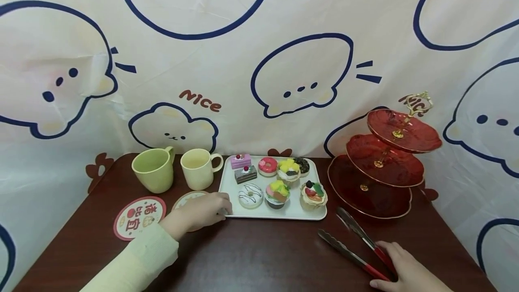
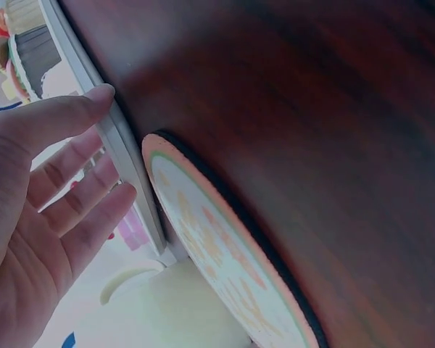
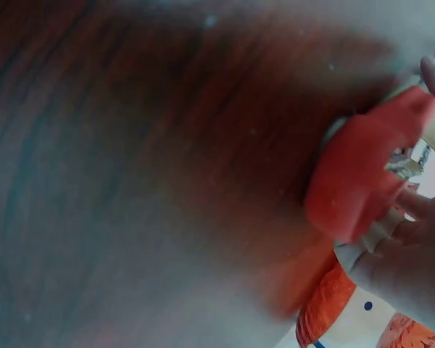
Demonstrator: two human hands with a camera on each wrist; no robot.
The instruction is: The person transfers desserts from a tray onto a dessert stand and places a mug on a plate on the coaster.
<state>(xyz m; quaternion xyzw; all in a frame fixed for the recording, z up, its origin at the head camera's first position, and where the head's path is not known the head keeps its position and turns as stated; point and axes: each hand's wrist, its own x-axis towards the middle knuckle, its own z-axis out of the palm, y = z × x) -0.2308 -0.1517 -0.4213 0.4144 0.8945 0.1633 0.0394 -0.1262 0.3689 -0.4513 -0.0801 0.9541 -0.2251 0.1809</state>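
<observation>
My left hand [image 1: 204, 211] is at the near left corner of a white tray [image 1: 263, 213]. In the left wrist view its fairly straight fingers and thumb meet the tray's rim [image 2: 123, 148]. On the tray are a white-iced donut [image 1: 250, 196], a pink donut [image 1: 268, 166], cake slices [image 1: 245, 174] and several cream-topped cupcakes [image 1: 277, 193]. My right hand [image 1: 405, 267] holds metal tongs [image 1: 344, 251] by their red handles, thumb on one arm and fingers on the other. The tongs are spread apart, with nothing between their tips. In the right wrist view a red handle [image 3: 355, 174] appears blurred.
A red three-tier stand [image 1: 369, 202] with gold rims rises at the right. Behind my left hand are a green mug [image 1: 154, 170] and a cream mug [image 1: 197, 170]. One round coaster [image 1: 139, 217] lies left; another coaster [image 2: 217, 246] lies partly under my left forearm. A patterned cloth [image 1: 227, 71] hangs behind.
</observation>
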